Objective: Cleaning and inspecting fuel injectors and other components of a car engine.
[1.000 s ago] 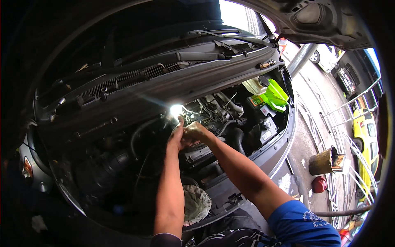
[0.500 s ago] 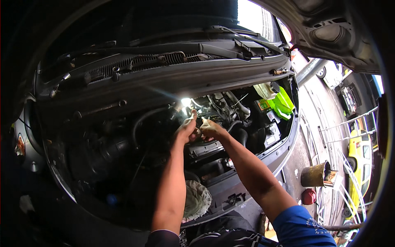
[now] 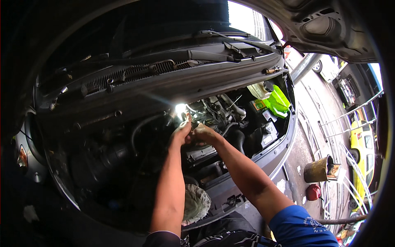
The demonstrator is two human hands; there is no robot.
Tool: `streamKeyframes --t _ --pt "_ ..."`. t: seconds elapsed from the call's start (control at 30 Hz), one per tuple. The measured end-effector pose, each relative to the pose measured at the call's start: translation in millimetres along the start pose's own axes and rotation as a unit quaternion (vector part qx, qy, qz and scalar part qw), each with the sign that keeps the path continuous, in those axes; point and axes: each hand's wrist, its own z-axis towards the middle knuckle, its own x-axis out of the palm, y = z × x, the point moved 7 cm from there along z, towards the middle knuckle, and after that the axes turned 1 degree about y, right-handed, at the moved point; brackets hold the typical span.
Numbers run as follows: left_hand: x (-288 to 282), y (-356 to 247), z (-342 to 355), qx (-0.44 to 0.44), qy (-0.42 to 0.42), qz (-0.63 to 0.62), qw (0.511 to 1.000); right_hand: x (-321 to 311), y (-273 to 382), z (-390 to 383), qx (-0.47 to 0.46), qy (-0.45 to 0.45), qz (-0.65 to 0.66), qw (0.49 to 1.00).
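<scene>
Near the light (image 3: 180,108) at the engine's (image 3: 210,118) rear edge, the left hand (image 3: 181,132) and right hand (image 3: 205,134) have barely shifted, suggesting the same spot occupies them, though what their fingers pinch I cannot tell.

This is a car repair workshop: a raised hood (image 3: 329,31), exposed engine (image 3: 210,114), wrench (image 3: 98,120) and parked yellow car (image 3: 362,151) show it.
</scene>
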Motion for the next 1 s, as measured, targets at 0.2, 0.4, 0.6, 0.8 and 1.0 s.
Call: streamKeyframes --t 0.2,0.4,0.6,0.8,1.0 --pt "-7.8 2.9 1.3 0.028 -0.038 0.050 0.998 -3.9 -4.5 -4.6 0.051 -0.010 0.027 0.998" --pt "-12.0 11.1 8.7 0.012 0.030 0.004 0.999 7.2 9.3 -9.4 0.034 -0.019 0.065 0.997" --pt "5.7 6.4 -1.9 0.029 0.086 -0.076 0.993 -3.0 6.4 -13.0 0.019 -0.041 -0.085 0.995" --pt "3.7 1.3 -18.7 0.029 0.082 -0.102 0.991 -4.5 -13.0 -13.7 0.051 -0.080 0.099 0.991" --pt "11.2 -3.8 -27.1 0.034 0.136 -0.094 0.986 -11.7 -25.3 -8.3 -0.042 0.023 0.142 0.989"
